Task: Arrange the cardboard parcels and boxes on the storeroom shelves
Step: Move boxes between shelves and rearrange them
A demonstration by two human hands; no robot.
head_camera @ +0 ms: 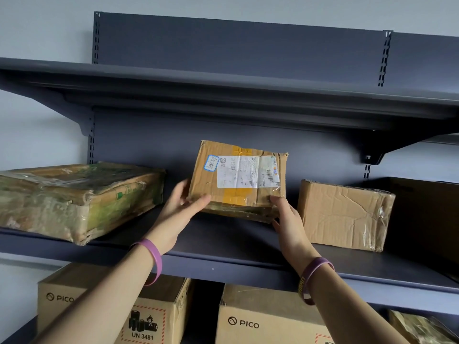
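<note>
On the middle shelf (223, 244), the left hand (181, 209) and right hand (288, 224) grip a tilted labelled parcel (238, 180) between a wide taped parcel (74, 199) and a creased box (345, 214).

The left hand (178, 212) and right hand (290, 227) are bare, as are the forearms at 7 and 5 o'clock. The left wrist wears a lilac silicone wristband (154, 260). The right wrist wears a darker purple wristband (313, 279) with yellow lettering too small to read.

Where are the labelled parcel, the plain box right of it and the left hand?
labelled parcel (244, 173): head view, on its white label.
plain box (344, 214): head view, on its creased front.
left hand (177, 212): head view, on its back.
</note>
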